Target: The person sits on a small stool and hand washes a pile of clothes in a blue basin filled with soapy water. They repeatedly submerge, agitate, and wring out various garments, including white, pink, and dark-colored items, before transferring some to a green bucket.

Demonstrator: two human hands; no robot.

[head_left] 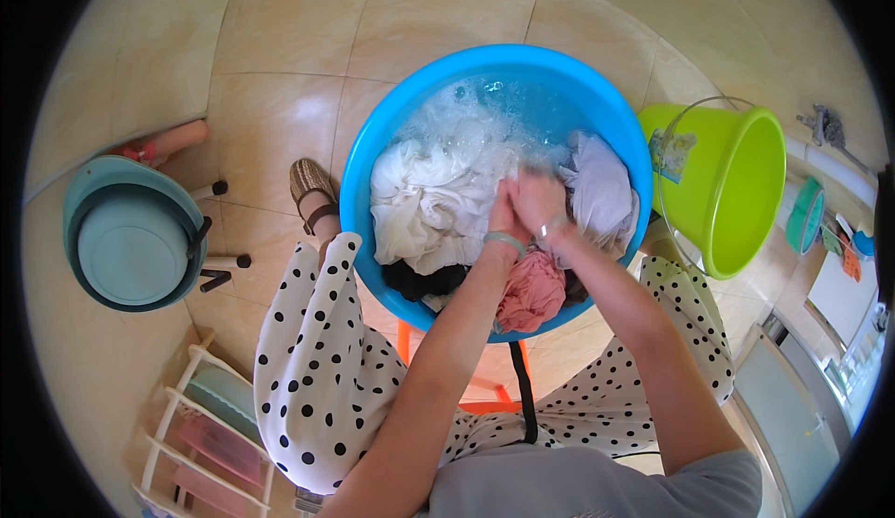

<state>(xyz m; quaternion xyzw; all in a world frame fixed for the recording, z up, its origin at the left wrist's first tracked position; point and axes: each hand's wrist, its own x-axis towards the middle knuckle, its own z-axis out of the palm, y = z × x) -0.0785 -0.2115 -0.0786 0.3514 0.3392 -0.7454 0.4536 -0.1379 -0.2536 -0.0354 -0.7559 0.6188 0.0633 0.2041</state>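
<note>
A blue basin (pixel 373 136) holds soapy water and wet laundry: a big white cloth (pixel 424 206), a pale grey cloth (pixel 601 192), a pink cloth (pixel 533 296) and a black one (pixel 419 280). My left hand (pixel 506 212) and my right hand (pixel 541 199) are pressed together over the middle of the basin, fingers closed on a bunched piece of wet cloth between the white and grey ones. A bangle sits on each wrist. The basin rests on an orange stool (pixel 485 397) between my knees.
A lime green bucket (pixel 736 192) stands tilted right of the basin. A teal stool with a lid-like seat (pixel 130 243) is at left. A white rack (pixel 200 425) with pink and teal items sits lower left. My sandalled foot (pixel 312 192) is beside the basin.
</note>
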